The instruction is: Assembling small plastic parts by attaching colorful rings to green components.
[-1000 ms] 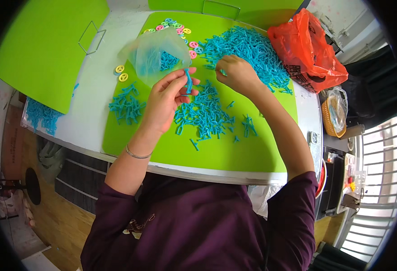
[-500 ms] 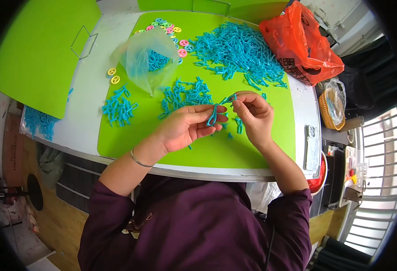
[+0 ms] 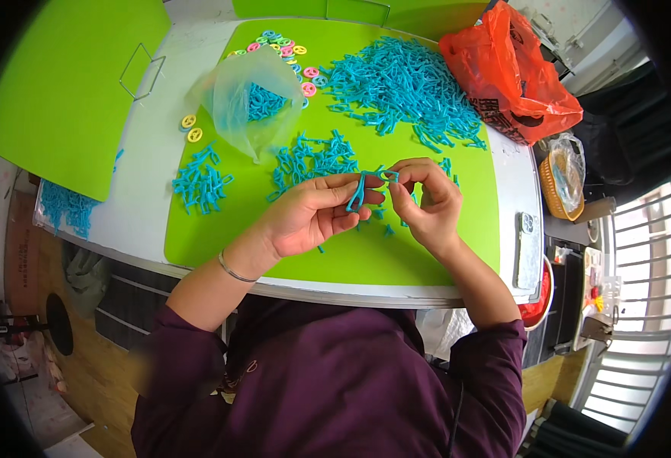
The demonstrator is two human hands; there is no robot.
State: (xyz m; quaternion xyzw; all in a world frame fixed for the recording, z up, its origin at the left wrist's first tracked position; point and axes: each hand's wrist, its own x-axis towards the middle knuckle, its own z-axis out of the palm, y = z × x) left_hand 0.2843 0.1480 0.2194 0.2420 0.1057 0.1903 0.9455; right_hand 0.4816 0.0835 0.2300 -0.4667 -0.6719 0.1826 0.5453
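My left hand pinches a small blue plastic piece over the green mat. My right hand grips another blue plastic piece that meets the first at my fingertips. Both hands hover above the mat's near half. A large heap of blue pieces lies at the far side, a smaller pile sits just beyond my hands, and a third cluster lies to the left.
A clear plastic bag with blue pieces lies on the mat, coloured rings beyond it. An orange bag sits far right. A phone lies at the table's right edge. A green board covers the left.
Both hands have come back from the far pile toward my body with blue pieces, and now hold them together above the mat's near half.
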